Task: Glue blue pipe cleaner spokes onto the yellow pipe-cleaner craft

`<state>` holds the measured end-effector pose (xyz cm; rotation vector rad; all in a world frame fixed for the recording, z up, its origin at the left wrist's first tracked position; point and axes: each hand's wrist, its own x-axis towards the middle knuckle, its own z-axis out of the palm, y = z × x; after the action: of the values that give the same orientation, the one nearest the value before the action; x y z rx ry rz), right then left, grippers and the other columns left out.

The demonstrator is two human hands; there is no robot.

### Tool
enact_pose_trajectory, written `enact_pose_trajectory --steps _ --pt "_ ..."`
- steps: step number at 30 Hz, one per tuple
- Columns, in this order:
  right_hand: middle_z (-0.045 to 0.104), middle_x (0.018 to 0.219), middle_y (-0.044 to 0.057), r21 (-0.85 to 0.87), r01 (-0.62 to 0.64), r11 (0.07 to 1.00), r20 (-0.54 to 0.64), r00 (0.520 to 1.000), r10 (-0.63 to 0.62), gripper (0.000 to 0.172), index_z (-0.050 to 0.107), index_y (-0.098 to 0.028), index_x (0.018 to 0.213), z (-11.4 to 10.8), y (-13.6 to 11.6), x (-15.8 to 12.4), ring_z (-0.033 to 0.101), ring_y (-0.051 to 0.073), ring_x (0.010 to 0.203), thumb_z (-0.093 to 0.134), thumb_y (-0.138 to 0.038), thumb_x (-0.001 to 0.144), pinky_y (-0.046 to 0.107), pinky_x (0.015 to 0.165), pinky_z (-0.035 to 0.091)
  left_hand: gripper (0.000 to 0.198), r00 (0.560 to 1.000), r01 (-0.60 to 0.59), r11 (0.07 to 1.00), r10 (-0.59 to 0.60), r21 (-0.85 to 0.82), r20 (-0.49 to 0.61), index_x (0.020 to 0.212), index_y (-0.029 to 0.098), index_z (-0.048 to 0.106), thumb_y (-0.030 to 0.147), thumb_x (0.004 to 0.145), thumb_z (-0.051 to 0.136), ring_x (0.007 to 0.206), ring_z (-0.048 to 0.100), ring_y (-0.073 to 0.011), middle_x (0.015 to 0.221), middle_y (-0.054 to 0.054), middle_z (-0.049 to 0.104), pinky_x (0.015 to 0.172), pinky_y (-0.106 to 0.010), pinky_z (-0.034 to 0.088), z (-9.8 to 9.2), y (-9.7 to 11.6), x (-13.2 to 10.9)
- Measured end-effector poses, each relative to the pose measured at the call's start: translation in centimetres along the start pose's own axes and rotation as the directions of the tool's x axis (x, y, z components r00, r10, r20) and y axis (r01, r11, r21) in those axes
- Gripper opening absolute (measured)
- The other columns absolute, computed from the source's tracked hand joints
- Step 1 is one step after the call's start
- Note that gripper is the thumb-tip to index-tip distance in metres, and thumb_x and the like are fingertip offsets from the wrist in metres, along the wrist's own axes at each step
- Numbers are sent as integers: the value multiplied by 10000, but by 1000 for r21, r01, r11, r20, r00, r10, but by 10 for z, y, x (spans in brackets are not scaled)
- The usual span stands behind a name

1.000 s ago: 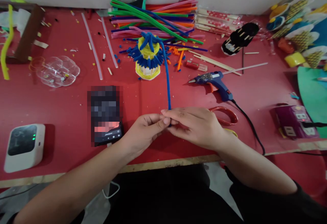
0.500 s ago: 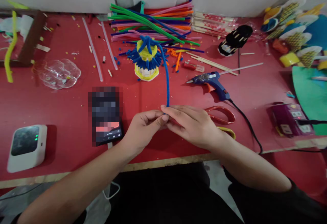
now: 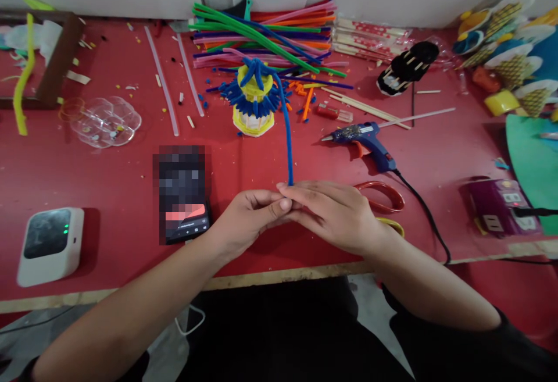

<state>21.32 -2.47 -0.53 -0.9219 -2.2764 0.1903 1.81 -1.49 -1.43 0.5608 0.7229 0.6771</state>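
A blue pipe cleaner (image 3: 288, 132) curves down from the top of a small blue and yellow tower (image 3: 254, 100) to my fingertips. My left hand (image 3: 253, 219) is closed, its thumb and fingers pinching at the lower end. Fingers pressed together, my right hand (image 3: 333, 213) grips the same pipe cleaner from the right, and the fingertips of both hands touch. The very end is hidden between the fingers. The tower stands upright on the red table (image 3: 126, 184), beyond my hands.
Behind the tower lie many coloured pipe cleaners (image 3: 261, 39). To the right are a glue gun (image 3: 364, 140), red-handled scissors (image 3: 386, 193), a black tower (image 3: 407, 68) and a purple power block (image 3: 501, 206). A phone (image 3: 183, 196) and a white device (image 3: 51, 246) lie left.
The view has shifted slightly, so the things on the table appear a little further right. My hands keep their grip on the pipe cleaner, with barely any change in the fingers.
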Motion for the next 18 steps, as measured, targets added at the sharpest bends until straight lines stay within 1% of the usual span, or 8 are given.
enact_pose_trajectory --steps 3,7,11,12,14,16,17,18 --pt "849 1108 69 2 -10 1000 16 1000 10 222 707 -167 1236 0 0 -2 820 182 1000 600 -198 1045 302 939 678 221 1000 16 999 -15 -50 21 757 220 859 386 690 988 731 742 -53 740 24 813 787 -113 586 1 1 0" --pt "848 1114 48 -4 -33 999 38 999 33 240 695 -201 1254 1 -2 -1 821 180 989 607 -187 1031 301 925 680 202 999 -13 997 17 -76 50 774 231 865 380 705 982 741 756 -56 755 18 827 771 -100 590 3 0 0" --pt "820 1217 65 5 -45 999 88 995 44 314 629 -206 1353 -11 -5 3 798 187 1085 615 -220 1039 304 977 659 200 997 -70 997 70 11 10 789 262 870 416 713 973 771 775 -73 785 16 844 785 -109 597 3 -1 -1" --pt "804 1255 76 -16 -71 997 112 991 72 357 598 -214 1392 -18 -5 2 789 203 1114 624 -252 1038 322 981 659 204 996 -85 995 85 46 -13 800 270 872 434 720 965 786 782 -80 806 15 851 802 -119 603 3 -1 -2" --pt "784 1272 99 -107 -174 979 142 972 188 425 548 -227 1430 -36 -2 -7 783 242 1119 642 -331 1028 370 949 669 198 992 -105 988 112 115 -54 833 283 875 456 759 935 821 797 -97 872 11 865 826 -146 621 2 -2 -4" --pt "786 1165 121 -244 -319 916 113 929 353 364 562 -200 1346 -58 6 -26 792 271 1012 627 -353 1022 422 869 678 144 987 -121 976 137 184 -81 860 289 876 428 828 887 837 808 -109 916 10 870 814 -164 636 2 -3 -7" --pt "778 1091 123 -307 -339 889 160 903 399 296 585 -194 1270 -67 11 -38 785 294 968 594 -358 1023 453 816 674 104 983 -132 965 156 226 -91 867 289 875 392 862 860 833 811 -111 916 11 870 798 -165 639 3 -3 -8" --pt "762 1071 127 -353 -322 879 274 862 426 258 601 -195 1222 -76 17 -51 773 307 962 565 -351 1020 473 801 668 76 979 -149 949 181 277 -97 867 288 874 349 889 834 831 814 -112 908 11 869 786 -165 640 3 -3 -9"
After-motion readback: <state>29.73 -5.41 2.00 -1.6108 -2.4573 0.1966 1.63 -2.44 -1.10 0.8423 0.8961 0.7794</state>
